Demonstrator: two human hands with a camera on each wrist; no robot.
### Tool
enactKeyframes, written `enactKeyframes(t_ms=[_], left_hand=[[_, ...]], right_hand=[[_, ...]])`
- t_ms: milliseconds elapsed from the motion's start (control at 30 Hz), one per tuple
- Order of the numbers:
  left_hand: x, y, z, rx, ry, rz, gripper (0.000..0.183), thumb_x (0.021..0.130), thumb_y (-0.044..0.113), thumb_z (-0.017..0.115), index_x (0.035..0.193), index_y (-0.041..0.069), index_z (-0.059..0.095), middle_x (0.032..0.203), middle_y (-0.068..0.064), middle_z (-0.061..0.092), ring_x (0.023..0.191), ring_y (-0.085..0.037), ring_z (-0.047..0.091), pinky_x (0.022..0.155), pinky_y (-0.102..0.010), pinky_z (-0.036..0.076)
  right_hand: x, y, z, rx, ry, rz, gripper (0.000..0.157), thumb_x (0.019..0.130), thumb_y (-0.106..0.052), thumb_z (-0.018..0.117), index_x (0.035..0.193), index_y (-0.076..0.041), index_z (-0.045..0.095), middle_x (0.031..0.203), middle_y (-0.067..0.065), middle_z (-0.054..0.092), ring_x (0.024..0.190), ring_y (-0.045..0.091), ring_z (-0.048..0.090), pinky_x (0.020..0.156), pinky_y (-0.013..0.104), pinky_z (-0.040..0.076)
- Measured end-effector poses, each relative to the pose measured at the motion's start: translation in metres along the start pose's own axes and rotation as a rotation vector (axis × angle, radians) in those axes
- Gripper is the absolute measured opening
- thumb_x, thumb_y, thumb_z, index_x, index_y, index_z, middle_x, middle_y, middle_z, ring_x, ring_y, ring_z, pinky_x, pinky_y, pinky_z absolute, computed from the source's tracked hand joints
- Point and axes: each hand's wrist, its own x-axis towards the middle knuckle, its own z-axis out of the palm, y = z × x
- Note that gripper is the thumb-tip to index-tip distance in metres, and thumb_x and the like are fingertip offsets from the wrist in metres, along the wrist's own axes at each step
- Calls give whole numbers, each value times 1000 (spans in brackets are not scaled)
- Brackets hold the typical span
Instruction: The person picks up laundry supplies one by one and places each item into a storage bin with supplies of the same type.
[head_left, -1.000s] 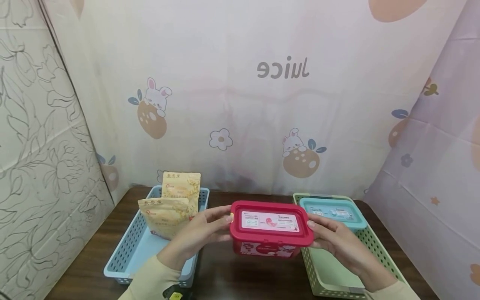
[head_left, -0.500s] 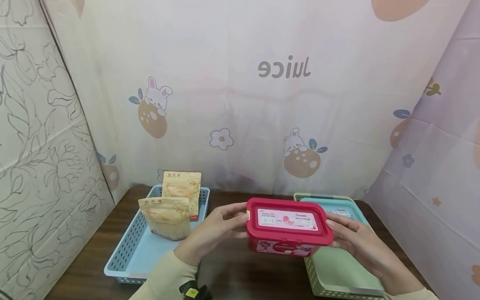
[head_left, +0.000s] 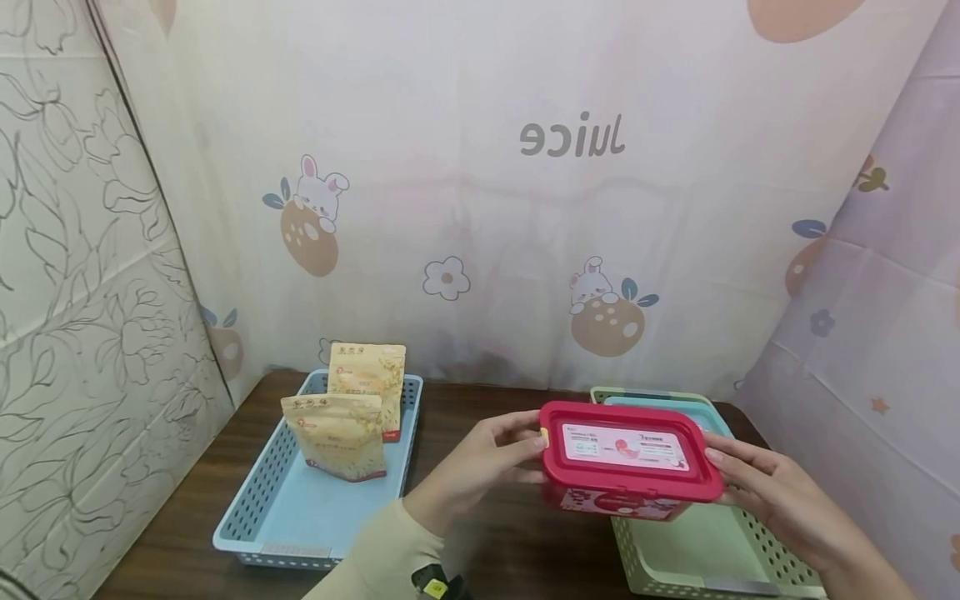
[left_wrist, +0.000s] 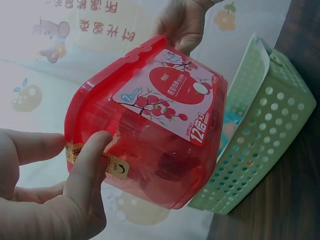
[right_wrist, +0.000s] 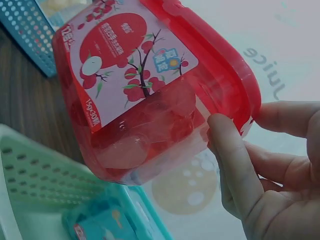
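A red lidded plastic box (head_left: 626,450) with a pink label is held up level between two hands, over the left side of the green basket (head_left: 675,550). My left hand (head_left: 487,462) grips its left end, thumb and fingers at the lid's edge by a yellow seal strip (left_wrist: 117,167). At the opposite end my right hand (head_left: 776,492) pinches the box under and along the lid. Through the clear red wall, packed pieces (right_wrist: 165,117) show in the right wrist view. Behind the box, a turquoise-lidded box (head_left: 708,415) sits in the green basket, mostly hidden.
On the left stands a blue basket (head_left: 251,500) with two yellow pouches (head_left: 341,437) (head_left: 371,375) upright at its back. Both baskets rest on a dark wooden table (head_left: 487,542). A printed curtain (head_left: 450,208) hangs behind the table.
Both hands have carried the red box rightward, from between the baskets to over the green basket. The turquoise-lidded box has become mostly covered from view. The pouches stay put.
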Motion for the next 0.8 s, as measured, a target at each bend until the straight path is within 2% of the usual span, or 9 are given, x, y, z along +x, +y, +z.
enactKeyframes(t_ms=[133, 233, 267, 333, 400, 500, 567, 633, 800], left_hand=[[9, -6, 10, -21, -9, 2, 48, 97, 13, 67, 141, 3, 53, 115, -14, 63, 103, -25, 67, 83, -41, 59], [15, -9, 18, -48, -8, 1, 46, 97, 9, 67, 140, 1, 53, 113, -14, 62, 98, -24, 68, 81, -42, 59], [16, -10, 21, -57, -6, 2, 46, 97, 8, 67, 140, 0, 53, 112, -15, 62, 96, -23, 68, 81, -43, 60], [19, -12, 27, -68, -4, -4, 46, 96, 6, 66, 140, -1, 53, 110, -15, 62, 94, -22, 68, 79, -42, 60], [22, -14, 34, -83, 3, -7, 45, 96, 4, 66, 139, -1, 54, 108, -15, 62, 92, -21, 69, 78, -42, 60], [25, -17, 42, -92, 5, -16, 44, 96, 3, 66, 138, -1, 54, 107, -14, 61, 91, -20, 68, 77, -41, 60], [27, -19, 48, -104, 6, -19, 44, 96, 2, 65, 138, 0, 54, 107, -13, 61, 90, -20, 68, 77, -41, 60], [29, -22, 53, -110, 3, -26, 44, 96, 2, 65, 139, -1, 53, 106, -12, 61, 90, -19, 68, 77, -41, 60], [33, -28, 66, -135, 27, -43, 43, 95, 0, 65, 137, 0, 54, 103, -12, 60, 85, -19, 67, 75, -41, 61]], right_hand=[[-5, 3, -11, -36, 34, 55, 29, 107, -24, 49, 133, -22, 61, 116, -9, 64, 100, 19, 67, 84, 37, 59], [-9, 6, -18, -57, 60, 93, 41, 107, -30, 50, 144, -12, 52, 116, -10, 63, 101, 18, 66, 84, 38, 59], [-11, 7, -21, -62, 69, 96, 42, 107, -30, 49, 144, -12, 52, 117, -11, 63, 101, 17, 66, 84, 38, 59], [-13, 10, -26, -60, 89, 111, 36, 106, -32, 49, 139, -21, 56, 115, -14, 62, 101, 16, 65, 84, 39, 59], [-15, 12, -31, -68, 99, 116, 34, 107, -33, 49, 138, -24, 58, 115, -15, 61, 101, 15, 65, 85, 40, 59], [-18, 15, -40, -81, 104, 162, 47, 107, -36, 48, 150, -17, 47, 121, -10, 60, 101, 17, 64, 87, 43, 58], [-19, 15, -45, -92, 97, 201, 63, 107, -39, 46, 157, -5, 29, 126, -2, 59, 102, 19, 64, 88, 46, 57], [-20, 16, -51, -112, 97, 232, 75, 107, -42, 45, 157, 4, 13, 131, 6, 57, 103, 21, 64, 89, 49, 56], [-22, 20, -60, -151, 120, 268, 79, 106, -46, 43, 156, 6, 11, 133, 17, 57, 103, 24, 65, 89, 53, 56]])
